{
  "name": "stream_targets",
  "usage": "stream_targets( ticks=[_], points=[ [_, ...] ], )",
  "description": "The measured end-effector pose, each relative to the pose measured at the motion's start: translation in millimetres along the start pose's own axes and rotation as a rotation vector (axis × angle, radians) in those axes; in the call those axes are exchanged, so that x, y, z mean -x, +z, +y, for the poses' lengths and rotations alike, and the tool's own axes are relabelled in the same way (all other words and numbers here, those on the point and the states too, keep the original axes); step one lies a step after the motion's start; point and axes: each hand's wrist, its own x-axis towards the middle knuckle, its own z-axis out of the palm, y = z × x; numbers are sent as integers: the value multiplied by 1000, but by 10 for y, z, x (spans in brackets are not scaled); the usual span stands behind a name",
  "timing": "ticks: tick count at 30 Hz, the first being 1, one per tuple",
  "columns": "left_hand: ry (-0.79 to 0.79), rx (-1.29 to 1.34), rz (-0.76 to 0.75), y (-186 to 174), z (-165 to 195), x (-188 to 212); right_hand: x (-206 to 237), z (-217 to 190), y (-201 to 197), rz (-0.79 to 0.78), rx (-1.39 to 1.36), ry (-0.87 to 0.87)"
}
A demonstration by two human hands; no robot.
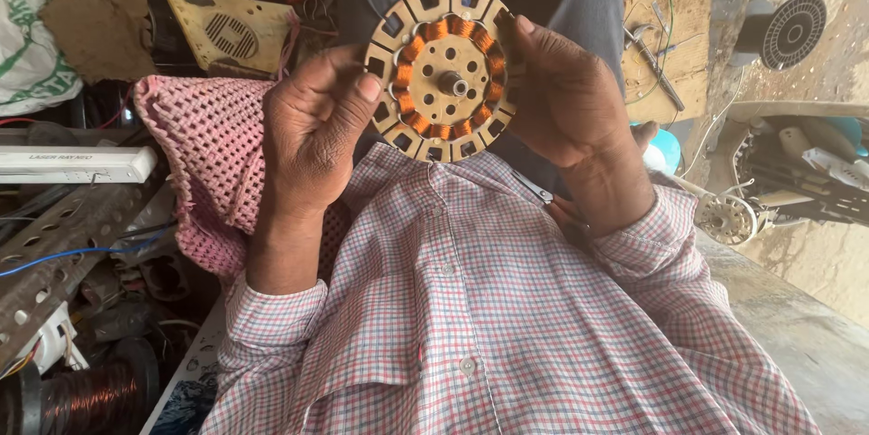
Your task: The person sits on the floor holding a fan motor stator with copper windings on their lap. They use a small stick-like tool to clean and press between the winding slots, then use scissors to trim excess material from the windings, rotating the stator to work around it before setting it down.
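Both hands up in front of the chest, holding a round motor stator (pixel 445 73) w/ copper windings (pixel 412 47) in a ring and a short metal shaft (pixel 454 84) sticking out of the centre. Left hand (pixel 312 132) grasps the disc's left rim, thumb tip pressed on the outer plate, fingers curled behind. Right hand (pixel 566 95) grips the right rim, thumb on the edge near the top, rest of the fingers behind the disc; can't see them. Disc is held face-on to the camera, over the lap, above the checked shirt (pixel 453 308).

Handling, as a judgement: looks stiff and fairly heavy for its size, laminated metal core, won't flex. Outer tan segments w/ square slots give a decent dry grip. Windings are thin enamelled wire, prob. easy to scratch or nick, so best held by the rim or the shaft, not across the coils. Two-hand rim hold as here seems steady.

Around: pink crochet cloth (pixel 213 154) left of the left forearm, white long box (pixel 77 163) further left, spool of copper wire (pixel 95 394) bottom left, perforated metal strip (pixel 63 245) beside it. Yellowish vented cover (pixel 231 32) top left. Black ribbed disc (pixel 792 32) top right on the dusty ground, another small wound part (pixel 727 218) near the right elbow. Cluttered bench area, wires everywhere.
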Motion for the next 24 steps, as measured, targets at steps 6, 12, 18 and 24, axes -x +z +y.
stream_targets(
  ticks=[6, 12, 18, 24],
  points=[
    [19, 70, -50, -19, 47, 16, 79, 32, 65, 13, 82, -67],
    [-78, -180, 125, 135, 219, 28, 49, 189, 152, -33, 130, -217],
    [765, -1110, -426, 346, 345, 83, -41, 462, 168, -106, -408, -21],
    [497, -633, -105, 235, 225, 215, -47, 456, -62, -395, -405, -82]
  ],
)
